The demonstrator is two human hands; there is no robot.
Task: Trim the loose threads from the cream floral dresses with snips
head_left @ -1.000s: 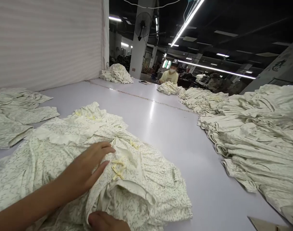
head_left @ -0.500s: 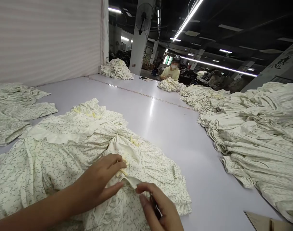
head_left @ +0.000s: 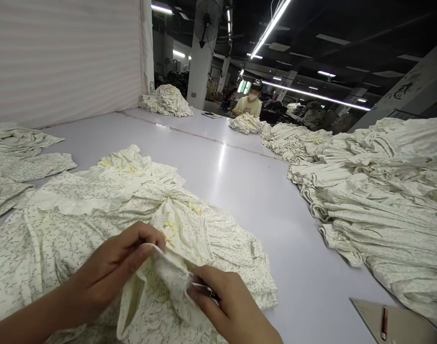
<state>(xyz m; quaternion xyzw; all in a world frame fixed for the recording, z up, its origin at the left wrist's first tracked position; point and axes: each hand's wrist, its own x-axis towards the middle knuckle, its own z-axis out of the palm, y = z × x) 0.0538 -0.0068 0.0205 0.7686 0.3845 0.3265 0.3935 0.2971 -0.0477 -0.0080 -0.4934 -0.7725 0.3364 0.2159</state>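
A cream floral garment (head_left: 96, 210) with small yellow bows lies spread on the pale table (head_left: 247, 191) in front of me. My left hand (head_left: 111, 267) pinches a raised fold of its neckline between thumb and fingers. My right hand (head_left: 233, 306) grips the same fold from the other side, and a small dark tool, perhaps thread snips, shows between its fingers. The fabric edge is lifted off the table between both hands.
A tall stack of similar garments (head_left: 383, 191) runs along the right side. More pieces (head_left: 17, 162) lie at the left, and a heap (head_left: 164, 100) sits far back. A person in a yellow shirt (head_left: 249, 102) works at the far end. A flat board with a pen (head_left: 383, 322) lies at bottom right.
My left hand went from lying flat on the garment to pinching the neckline. My right hand came up from the bottom edge and took hold of the fold, which is now lifted.
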